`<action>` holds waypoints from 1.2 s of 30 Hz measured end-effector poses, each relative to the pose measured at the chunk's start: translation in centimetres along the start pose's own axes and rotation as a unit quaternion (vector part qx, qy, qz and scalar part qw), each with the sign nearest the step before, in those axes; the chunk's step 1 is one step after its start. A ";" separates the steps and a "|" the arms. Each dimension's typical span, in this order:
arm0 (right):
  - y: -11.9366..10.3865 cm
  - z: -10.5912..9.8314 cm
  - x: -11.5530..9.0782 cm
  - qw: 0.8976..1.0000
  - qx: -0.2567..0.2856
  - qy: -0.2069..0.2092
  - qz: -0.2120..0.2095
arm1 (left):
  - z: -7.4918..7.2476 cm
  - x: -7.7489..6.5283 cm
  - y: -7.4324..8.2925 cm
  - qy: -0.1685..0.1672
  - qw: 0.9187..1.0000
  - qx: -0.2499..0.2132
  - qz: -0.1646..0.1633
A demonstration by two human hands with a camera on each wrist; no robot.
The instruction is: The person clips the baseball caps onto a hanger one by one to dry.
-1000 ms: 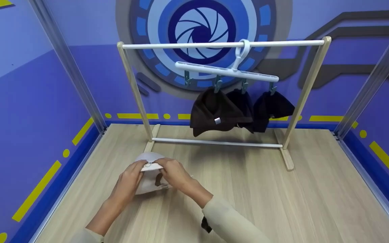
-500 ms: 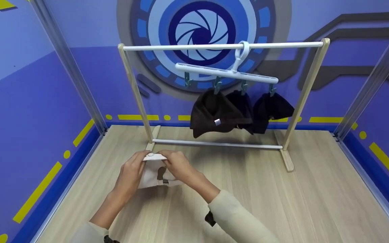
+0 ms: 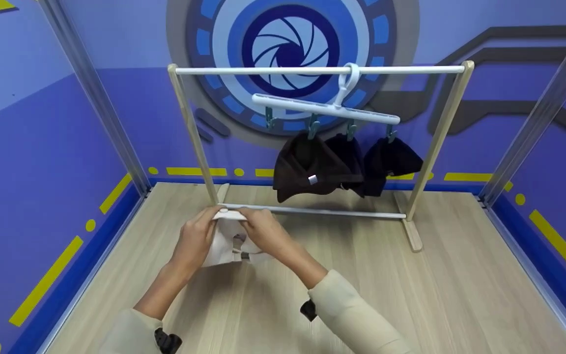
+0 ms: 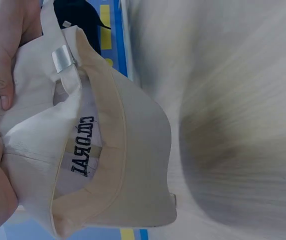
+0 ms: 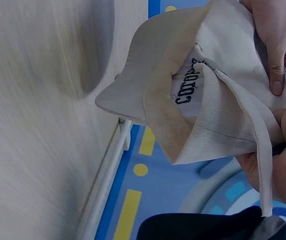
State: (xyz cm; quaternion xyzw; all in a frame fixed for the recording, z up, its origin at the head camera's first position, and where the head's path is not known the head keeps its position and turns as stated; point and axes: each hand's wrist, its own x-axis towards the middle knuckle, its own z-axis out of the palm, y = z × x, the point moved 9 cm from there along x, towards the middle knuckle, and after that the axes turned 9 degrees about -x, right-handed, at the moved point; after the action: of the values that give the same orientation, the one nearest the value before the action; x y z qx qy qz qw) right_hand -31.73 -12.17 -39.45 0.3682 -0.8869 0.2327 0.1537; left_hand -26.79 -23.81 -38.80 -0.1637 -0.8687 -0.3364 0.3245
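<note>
In the head view, a white baseball cap (image 3: 221,248) is held by its crown just in front of the rack's left foot, its opening facing down and toward me. My left hand (image 3: 195,238) pinches the crown from the left. From the right, my right hand (image 3: 266,231) pinches the same crown close beside it. Both wrist views look into the cap; dark lettering (image 4: 84,145) shows inside, and a strap with a metal buckle (image 4: 62,58) crosses the back opening. Part of the fingers is hidden by the fabric.
A wooden rack (image 3: 440,137) with white rods carries a pale blue clip hanger (image 3: 322,107). A dark brown cap (image 3: 307,167) and two black caps, one at the right (image 3: 393,157), hang from its clips. The leftmost clip (image 3: 269,118) holds nothing.
Both hands have lifted the white cap up and forward, toward the rack. Its crown top, visible earlier beyond the fingers, is now mostly folded between them. The hanging caps stay where they were.
</note>
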 end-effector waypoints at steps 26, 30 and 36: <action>2.2 -5.3 0.4 0.995 0.076 0.057 -0.010 | 0.9 4.3 1.5 0.002 0.998 -0.046 -0.036; 2.5 -5.8 0.4 0.995 0.078 0.059 -0.010 | 1.0 4.8 1.7 -0.009 0.999 -0.034 -0.036; 2.7 -6.4 0.7 0.995 0.077 0.060 -0.011 | 1.1 5.6 2.2 -0.013 0.999 -0.031 -0.025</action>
State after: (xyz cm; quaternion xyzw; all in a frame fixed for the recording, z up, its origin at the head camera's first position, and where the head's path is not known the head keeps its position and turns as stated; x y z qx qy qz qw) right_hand -33.52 -7.52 -34.51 0.3739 -0.8514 0.3204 0.1808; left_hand -30.27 -21.10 -34.60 -0.1568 -0.8660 -0.3687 0.2992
